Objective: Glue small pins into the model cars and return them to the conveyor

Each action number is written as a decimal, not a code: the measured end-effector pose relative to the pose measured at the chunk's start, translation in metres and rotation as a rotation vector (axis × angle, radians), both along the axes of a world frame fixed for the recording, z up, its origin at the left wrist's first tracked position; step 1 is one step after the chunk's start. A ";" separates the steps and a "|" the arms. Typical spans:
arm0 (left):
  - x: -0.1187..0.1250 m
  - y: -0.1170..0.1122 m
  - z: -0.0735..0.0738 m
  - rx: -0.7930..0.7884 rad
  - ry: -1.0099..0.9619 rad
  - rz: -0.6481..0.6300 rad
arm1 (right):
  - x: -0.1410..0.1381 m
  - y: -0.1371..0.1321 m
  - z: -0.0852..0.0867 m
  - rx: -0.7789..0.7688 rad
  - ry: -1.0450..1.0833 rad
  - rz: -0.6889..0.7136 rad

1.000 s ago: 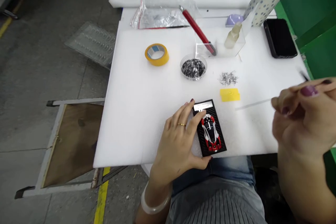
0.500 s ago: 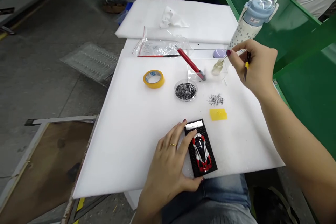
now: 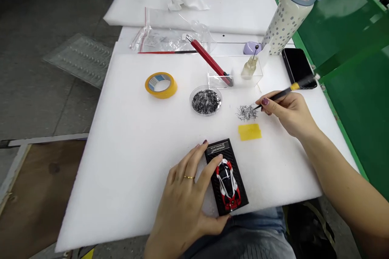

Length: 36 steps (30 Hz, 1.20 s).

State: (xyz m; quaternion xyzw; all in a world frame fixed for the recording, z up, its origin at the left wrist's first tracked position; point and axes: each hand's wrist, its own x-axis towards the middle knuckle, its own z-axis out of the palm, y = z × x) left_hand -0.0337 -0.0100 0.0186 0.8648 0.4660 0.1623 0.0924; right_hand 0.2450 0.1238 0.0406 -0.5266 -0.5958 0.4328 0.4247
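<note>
My left hand (image 3: 185, 198) is closed around a black display base, with the thumb at its near edge and fingertips at its far end and side. A small red, white and black model car (image 3: 228, 186) sits on that base. In my right hand (image 3: 293, 113) is a slim, black, pen-like tool (image 3: 279, 94) with a yellow band, pinched between thumb and fingers. Its thin tip touches a loose pile of short black wire-like pieces (image 3: 246, 112). A yellow patch (image 3: 249, 132) lies just below the pile. To the left is a round clear dish (image 3: 206, 101) full of similar black pieces.
A tape roll (image 3: 161, 85) lies left. Behind the dish, a clear box (image 3: 237, 71) holds a small bottle (image 3: 249, 67) with a ball-headed pin; a red pen (image 3: 209, 60) leans on it. A polka-dot water bottle (image 3: 282, 24) and a phone (image 3: 299, 66) are at right.
My right hand has left the pin in the small bottle and come down to the black pile, the pen-like tool now pointing at it. My left hand still holds the base. The view has shifted.
</note>
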 end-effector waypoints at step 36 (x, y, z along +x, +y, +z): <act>-0.006 0.001 0.003 0.002 -0.070 -0.023 | -0.006 -0.009 -0.005 -0.038 0.253 -0.061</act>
